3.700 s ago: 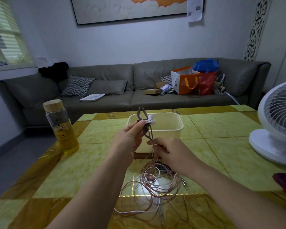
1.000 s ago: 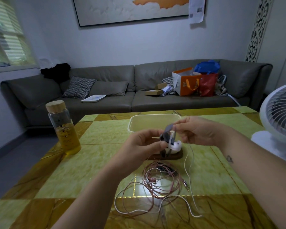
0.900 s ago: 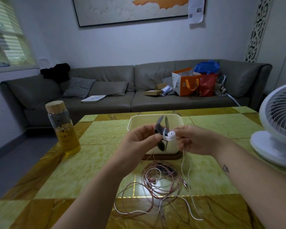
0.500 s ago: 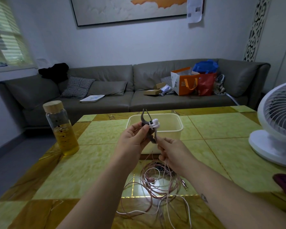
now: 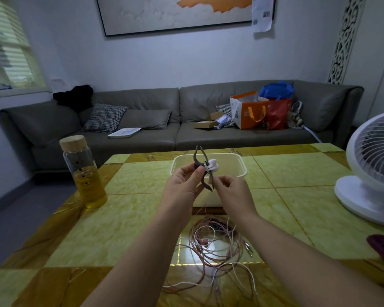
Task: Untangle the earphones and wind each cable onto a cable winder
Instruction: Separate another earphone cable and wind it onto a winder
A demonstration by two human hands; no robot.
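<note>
The left hand (image 5: 182, 185) pinches the grey winder (image 5: 198, 159) with a white earbud (image 5: 213, 166) against it, before the tub (image 5: 239, 165); the right hand (image 5: 233, 193) pinches the cable (image 5: 205, 170) just below; the tangle (image 5: 211, 247) lies on the near tabletop (image 5: 131, 218)

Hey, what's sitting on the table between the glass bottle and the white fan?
The head view shows a cream rectangular plastic tub standing between them.
</note>
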